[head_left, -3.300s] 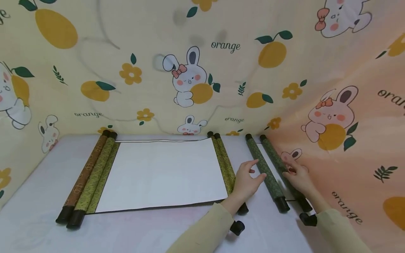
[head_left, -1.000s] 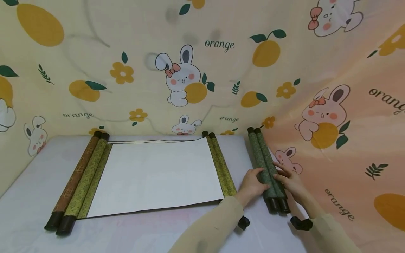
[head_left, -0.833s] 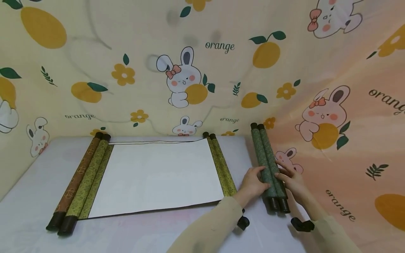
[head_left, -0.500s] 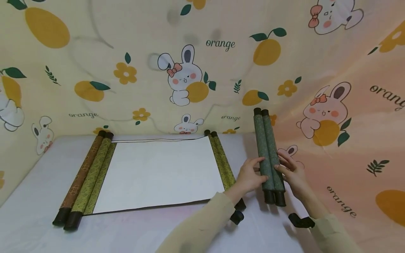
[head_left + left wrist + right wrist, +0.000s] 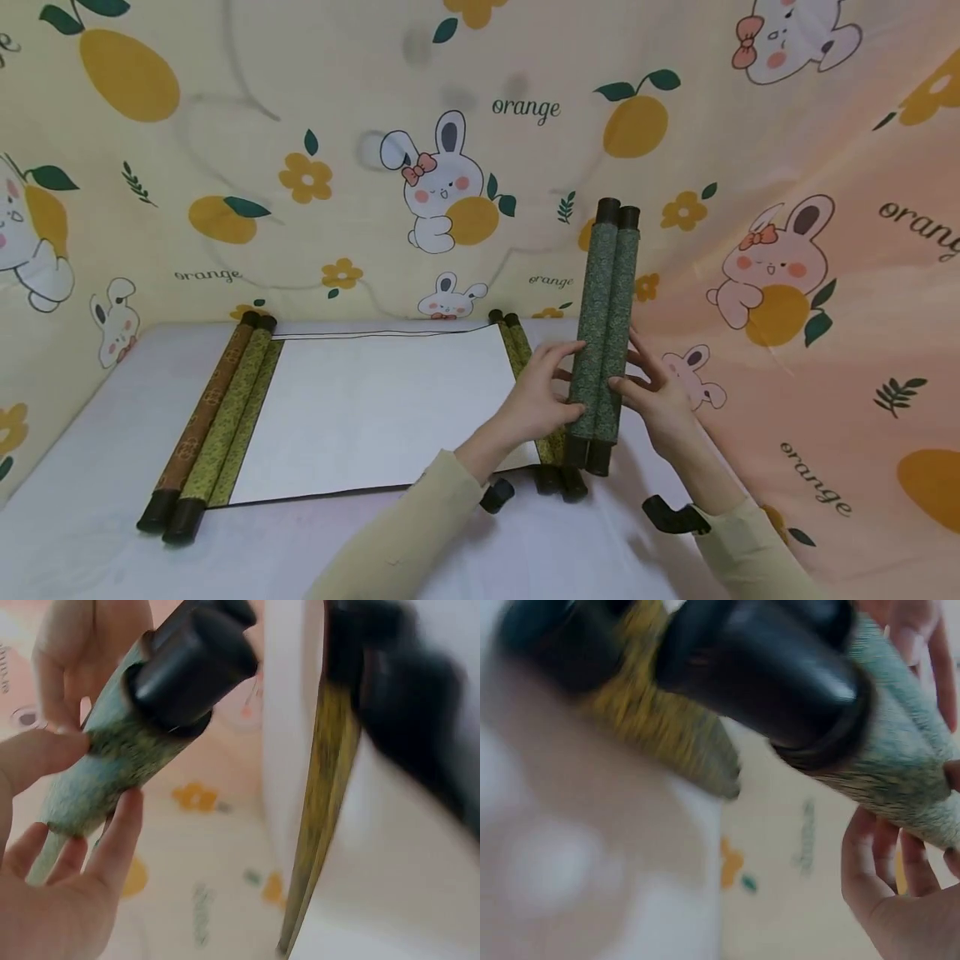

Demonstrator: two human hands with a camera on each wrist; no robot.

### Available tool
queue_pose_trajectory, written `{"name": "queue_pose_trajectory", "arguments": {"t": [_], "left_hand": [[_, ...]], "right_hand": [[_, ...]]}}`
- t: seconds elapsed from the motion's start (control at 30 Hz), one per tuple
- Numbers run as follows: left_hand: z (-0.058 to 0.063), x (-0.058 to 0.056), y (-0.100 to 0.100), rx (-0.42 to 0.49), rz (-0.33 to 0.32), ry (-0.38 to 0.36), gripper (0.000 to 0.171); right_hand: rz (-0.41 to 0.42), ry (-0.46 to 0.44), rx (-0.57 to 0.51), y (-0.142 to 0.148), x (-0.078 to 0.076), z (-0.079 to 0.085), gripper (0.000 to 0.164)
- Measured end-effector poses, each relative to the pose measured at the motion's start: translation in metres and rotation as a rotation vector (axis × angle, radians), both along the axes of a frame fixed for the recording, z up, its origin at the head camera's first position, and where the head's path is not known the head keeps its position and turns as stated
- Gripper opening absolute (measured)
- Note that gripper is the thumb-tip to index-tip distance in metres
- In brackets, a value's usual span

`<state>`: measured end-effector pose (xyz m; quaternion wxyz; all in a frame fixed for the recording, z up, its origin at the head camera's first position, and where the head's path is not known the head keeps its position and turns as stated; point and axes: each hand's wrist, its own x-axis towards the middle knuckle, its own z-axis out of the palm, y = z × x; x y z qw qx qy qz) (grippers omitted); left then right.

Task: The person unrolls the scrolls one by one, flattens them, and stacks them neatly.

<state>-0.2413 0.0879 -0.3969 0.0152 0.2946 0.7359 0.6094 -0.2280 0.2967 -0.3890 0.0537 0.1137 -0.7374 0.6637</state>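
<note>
A green patterned scroll point(image 5: 604, 333), rolled from both ends into two rolls side by side, is held up off the table between my two hands. Black knobs cap its ends. My left hand point(image 5: 534, 396) grips the left roll near its lower end, with thumb in front and fingers curled behind, as the left wrist view shows. On the other side my right hand point(image 5: 660, 400) grips the right roll. A partly unrolled yellow-green scroll point(image 5: 382, 408) lies on the table to the left, its blank white sheet facing up. The raised scroll overlaps that scroll's right-hand rolls in the head view.
A brown rolled scroll point(image 5: 206, 408) lies against the yellow-green scroll's left roll. The white table point(image 5: 315, 554) meets a patterned cloth point(image 5: 360, 100) at the back and right side. Black wrist devices point(image 5: 675, 515) hang below both sleeves.
The green scroll's two rolls, apart at first, have come together. Both hands have lifted the scroll from the table, tipped its far end upward and carried it left.
</note>
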Motion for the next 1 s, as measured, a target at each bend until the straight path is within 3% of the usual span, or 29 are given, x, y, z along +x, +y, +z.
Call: {"name": "queue_pose_trajectory", "arguments": {"t": [0.17, 0.33, 0.53, 0.67, 0.87, 1.0], "left_hand": [[0.008, 0.001, -0.052, -0.088, -0.023, 0.078, 0.099], [0.007, 0.007, -0.096, -0.074, -0.04, 0.081, 0.102], [0.019, 0.031, -0.136, -0.06, -0.021, 0.063, 0.1], [0.024, 0.045, -0.159, -0.11, -0.006, 0.059, 0.104], [0.008, 0.045, -0.192, -0.209, 0.088, 0.046, 0.12], [-0.003, 0.043, -0.203, -0.211, 0.192, 0.064, 0.108]], "right_hand": [[0.022, 0.014, 0.06, -0.043, 0.002, 0.004, 0.08], [0.058, 0.053, 0.077, -0.081, 0.003, 0.002, 0.082], [0.106, 0.06, 0.102, -0.122, 0.012, 0.005, 0.08], [0.137, 0.06, 0.117, -0.149, 0.021, 0.01, 0.079], [0.212, 0.043, 0.102, -0.182, 0.029, 0.003, 0.08], [0.238, 0.053, 0.102, -0.194, 0.025, -0.018, 0.081]]}}
